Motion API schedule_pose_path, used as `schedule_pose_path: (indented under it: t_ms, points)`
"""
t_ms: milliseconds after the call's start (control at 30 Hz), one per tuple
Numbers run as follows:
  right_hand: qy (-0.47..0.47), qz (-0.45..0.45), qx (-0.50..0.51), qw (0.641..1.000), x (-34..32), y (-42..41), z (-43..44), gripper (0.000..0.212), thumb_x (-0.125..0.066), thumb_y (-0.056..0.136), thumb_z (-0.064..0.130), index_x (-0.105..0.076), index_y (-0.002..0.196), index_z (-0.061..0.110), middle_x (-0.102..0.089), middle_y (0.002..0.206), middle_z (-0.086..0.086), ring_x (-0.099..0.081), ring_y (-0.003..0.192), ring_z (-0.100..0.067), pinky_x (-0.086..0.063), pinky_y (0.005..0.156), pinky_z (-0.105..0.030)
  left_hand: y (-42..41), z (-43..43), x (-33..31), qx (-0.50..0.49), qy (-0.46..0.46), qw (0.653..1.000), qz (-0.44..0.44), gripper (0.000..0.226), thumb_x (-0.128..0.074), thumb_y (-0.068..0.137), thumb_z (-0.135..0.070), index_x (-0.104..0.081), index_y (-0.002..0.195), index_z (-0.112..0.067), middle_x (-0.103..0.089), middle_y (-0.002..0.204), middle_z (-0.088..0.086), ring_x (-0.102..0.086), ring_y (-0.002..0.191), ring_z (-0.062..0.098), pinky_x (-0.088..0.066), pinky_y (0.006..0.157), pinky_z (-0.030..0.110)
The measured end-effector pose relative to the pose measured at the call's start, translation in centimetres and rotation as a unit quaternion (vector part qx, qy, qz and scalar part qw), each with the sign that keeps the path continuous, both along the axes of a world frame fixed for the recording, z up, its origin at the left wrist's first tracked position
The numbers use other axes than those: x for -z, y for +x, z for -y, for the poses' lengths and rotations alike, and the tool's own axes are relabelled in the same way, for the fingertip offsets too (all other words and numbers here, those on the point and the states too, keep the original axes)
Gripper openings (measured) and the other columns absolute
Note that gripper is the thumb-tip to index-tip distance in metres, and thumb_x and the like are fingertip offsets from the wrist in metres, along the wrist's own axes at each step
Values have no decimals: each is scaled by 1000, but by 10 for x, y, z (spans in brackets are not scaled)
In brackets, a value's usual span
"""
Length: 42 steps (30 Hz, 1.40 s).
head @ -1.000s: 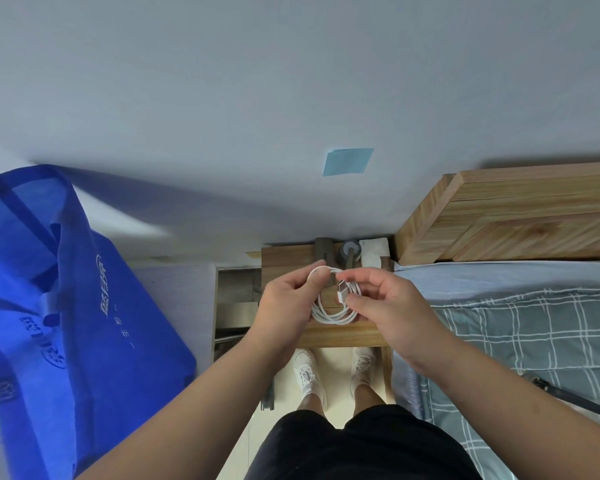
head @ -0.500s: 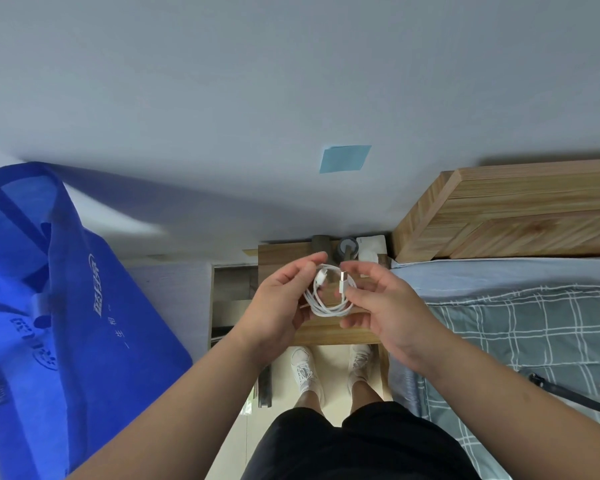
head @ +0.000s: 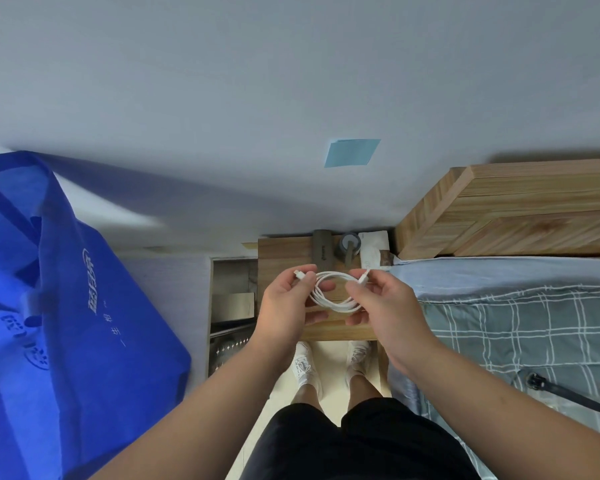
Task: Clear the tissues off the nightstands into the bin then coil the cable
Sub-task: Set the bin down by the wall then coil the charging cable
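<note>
1. I am standing at the wooden nightstand (head: 278,252) with both hands raised above its top, and the white charging cable (head: 333,295) is strung between them, already gathered into a few loose loops.

2. My left hand (head: 286,306) pinches one connector end between thumb and forefinger at the upper left of the coil, with the lower fingers curled under the loops.

3. My right hand (head: 383,303) pinches the other connector end the same way at the upper right, its remaining fingers cupped beneath the bundle.

4. The coil hangs in the gap between my hands, clear of the nightstand surface as far as I can judge. Its long axis runs left to right, from one hand to the other, and the loops sag toward me at the bottom.

5. Neither hand is nearer than the other; the bundle sits evenly between them, so the next move, I'd say, turns on bringing the two ends together or tucking one end around the loops to hold them.

6. I see no loose tissues on the nightstand top. At its back edge stand only a dark cylinder (head: 323,247), a small round grey object (head: 350,244) and some white packaging (head: 373,249).

7. The blue fabric bag (head: 66,306) hangs to my left, and the bed with its checked bedding (head: 516,323) lies to my right.
</note>
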State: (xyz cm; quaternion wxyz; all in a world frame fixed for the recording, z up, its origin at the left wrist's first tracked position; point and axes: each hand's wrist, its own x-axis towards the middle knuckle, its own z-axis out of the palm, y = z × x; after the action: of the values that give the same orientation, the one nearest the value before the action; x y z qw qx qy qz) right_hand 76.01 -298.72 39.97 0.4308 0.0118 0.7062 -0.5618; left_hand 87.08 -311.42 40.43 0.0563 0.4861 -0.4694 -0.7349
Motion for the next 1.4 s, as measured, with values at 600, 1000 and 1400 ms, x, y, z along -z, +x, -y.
schedule_pose_path:
  t_ms: [600,1000,1400]
  points:
    - [65,146,-57,985,214,10,45,40,-85,86,24,-65,120,26,-80,104,-1,-79,90,-18,-66,79,-36,20,29,205,-119,96,980,123,32,-69,103,-7,-63,128,-25,-78,121,10,-79,107,29,-67,79,36]
    - [146,158,-33,976,343,-4,9,13,-68,101,23,-72,113,21,-80,98,-5,-72,80,-19,-60,61,-30,-27,90,367,-249,74,956,138,26,-75,99,-7,-67,120,-19,-76,117,5,-78,101,20,-65,73,24]
    - [185,158,-14,970,361,-7,-26,10,-67,101,23,-72,109,18,-80,92,-8,-72,71,-19,-61,56,-29,-44,98,379,-106,-16,974,197,33,-87,89,-17,-62,85,-38,-73,95,-9,-74,87,16,-58,59,22]
